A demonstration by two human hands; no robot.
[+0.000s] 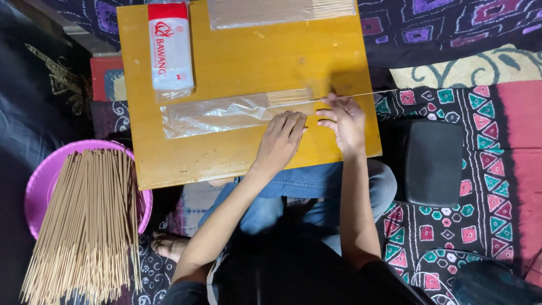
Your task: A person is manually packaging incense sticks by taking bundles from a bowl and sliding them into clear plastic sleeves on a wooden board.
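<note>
Indoors | yellow board [237, 62] over patterned cloth [485, 118] | right hand [344, 121] grip pinching thin stick [361, 94] | left hand [280, 141] flat on clear sleeve [226, 113]

Both arms bare & reaching fwd from the bottom, elbows bent, forearms angling in so the hands end up just beside each other. Left hand [280, 141] lies palm down, fingers [291, 121] together & stretched flat, pointing up and a bit right. Right hand [344, 121] is tipped on its side w/ fingers curled, thumb & index pinched at the top, wrist straight.
</note>
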